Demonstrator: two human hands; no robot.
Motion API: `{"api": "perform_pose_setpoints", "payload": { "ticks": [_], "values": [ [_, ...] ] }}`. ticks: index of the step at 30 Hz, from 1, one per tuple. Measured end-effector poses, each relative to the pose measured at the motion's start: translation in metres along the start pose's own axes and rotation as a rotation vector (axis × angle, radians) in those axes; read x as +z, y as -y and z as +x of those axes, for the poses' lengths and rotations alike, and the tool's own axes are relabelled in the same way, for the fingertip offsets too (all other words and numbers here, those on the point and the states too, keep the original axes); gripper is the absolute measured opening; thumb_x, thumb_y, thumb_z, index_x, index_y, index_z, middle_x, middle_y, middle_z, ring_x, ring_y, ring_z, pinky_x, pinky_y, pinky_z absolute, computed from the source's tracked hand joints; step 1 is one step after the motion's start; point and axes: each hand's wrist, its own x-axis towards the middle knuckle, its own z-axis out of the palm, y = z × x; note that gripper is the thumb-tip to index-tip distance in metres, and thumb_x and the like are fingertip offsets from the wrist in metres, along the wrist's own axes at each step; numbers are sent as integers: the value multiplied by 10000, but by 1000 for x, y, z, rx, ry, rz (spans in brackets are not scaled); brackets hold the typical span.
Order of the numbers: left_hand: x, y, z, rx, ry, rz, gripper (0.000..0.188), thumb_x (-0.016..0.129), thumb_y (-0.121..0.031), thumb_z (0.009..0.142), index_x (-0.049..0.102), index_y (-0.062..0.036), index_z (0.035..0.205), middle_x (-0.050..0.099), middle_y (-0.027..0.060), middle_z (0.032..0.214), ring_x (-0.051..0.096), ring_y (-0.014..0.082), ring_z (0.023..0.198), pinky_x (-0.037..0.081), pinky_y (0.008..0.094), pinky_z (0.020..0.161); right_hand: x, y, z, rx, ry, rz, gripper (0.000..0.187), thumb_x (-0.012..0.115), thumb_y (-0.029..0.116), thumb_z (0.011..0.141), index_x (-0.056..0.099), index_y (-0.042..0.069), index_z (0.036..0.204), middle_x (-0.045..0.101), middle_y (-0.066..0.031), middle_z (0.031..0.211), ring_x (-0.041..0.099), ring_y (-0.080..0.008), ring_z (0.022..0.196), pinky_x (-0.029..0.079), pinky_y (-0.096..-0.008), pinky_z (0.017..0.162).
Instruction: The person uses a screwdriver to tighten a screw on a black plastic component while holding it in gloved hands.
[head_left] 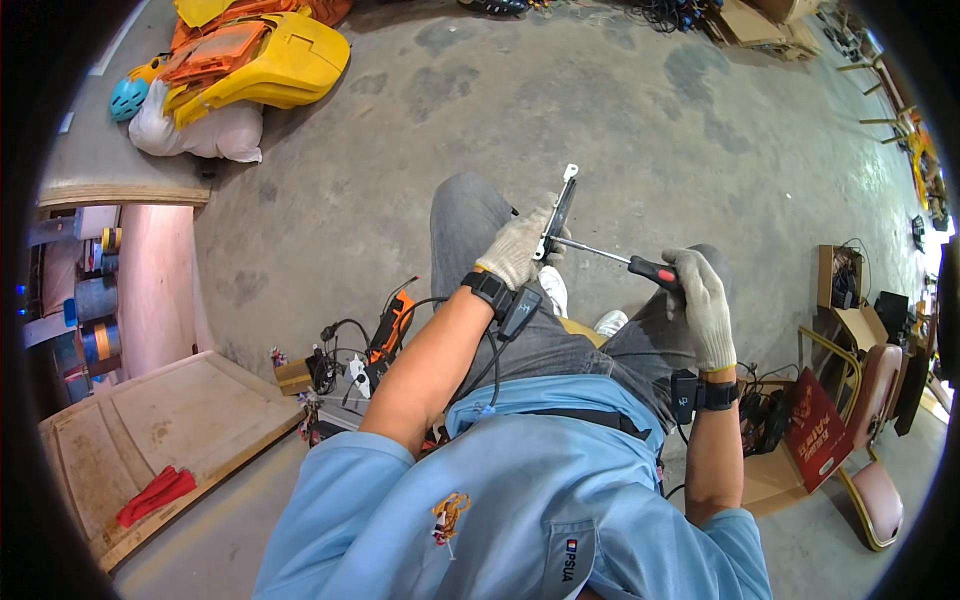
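Observation:
Both hands wear pale knit work gloves. My left hand [517, 248] is closed round a long, narrow black part with white end tabs [563, 208], held above my left knee; its exact kind I cannot make out. In my right hand [703, 300] is a screwdriver [652, 271] with a red and black handle, gripped above my right knee. Its metal shaft runs left to the lower part of the black piece, and the tip meets it close to my left fingers. Whether the tip sits in a screw is too small to tell.
An orange-and-black tool [391, 325] and cables lie left of my legs. A red rag [157, 496] rests on a wooden board [215, 400]. Yellow plastic shells [300, 62] and white sacks [190, 130] stand far left. On the right are an open cardboard box [775, 478] and a chair [880, 400].

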Motion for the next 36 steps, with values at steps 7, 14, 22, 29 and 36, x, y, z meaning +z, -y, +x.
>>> {"api": "perform_pose_setpoints", "payload": {
  "ticks": [7, 14, 22, 29, 36],
  "values": [
    [4, -1, -4, -2, -40, 34, 379, 518, -403, 1127, 635, -43, 1103, 698, 106, 918, 668, 157, 723, 580, 283, 603, 2, -28, 13, -268, -79, 174, 352, 610, 158, 1038, 593, -51, 1321, 619, -36, 855, 556, -113, 671, 501, -274, 686],
    [3, -4, -6, -54, -44, 76, 430, 556, -464, 1109, 646, -46, 1068, 694, 87, 899, 667, 138, 710, 571, 285, 596, -15, 1, 4, 16, 94, -32, 276, 614, 210, 1064, 659, -6, 1230, 630, -26, 886, 576, -99, 713, 485, -258, 664],
    [7, -6, -9, -52, -42, 100, 457, 565, -496, 1100, 652, -48, 1061, 692, 83, 877, 659, 142, 676, 559, 284, 590, 4, -11, 2, -179, -66, 120, 285, 612, 203, 1058, 647, -12, 1242, 620, -11, 963, 586, -84, 833, 499, -260, 749],
    [11, -8, -9, -51, -81, 118, 466, 576, -509, 1092, 654, -51, 1049, 692, 92, 865, 667, 149, 686, 565, 286, 601, -17, -5, 9, -44, 83, -33, 357, 703, 188, 979, 632, -28, 1254, 648, -55, 1035, 638, -129, 935, 530, -271, 811],
    [10, -4, -11, -33, -75, 119, 492, 595, -531, 1077, 671, -51, 998, 692, 87, 859, 664, 148, 666, 558, 282, 573, -3, -26, 7, -244, -57, 114, 325, 672, 189, 1013, 633, -26, 1253, 657, -45, 979, 625, -118, 861, 503, -268, 783]
  ]
}}
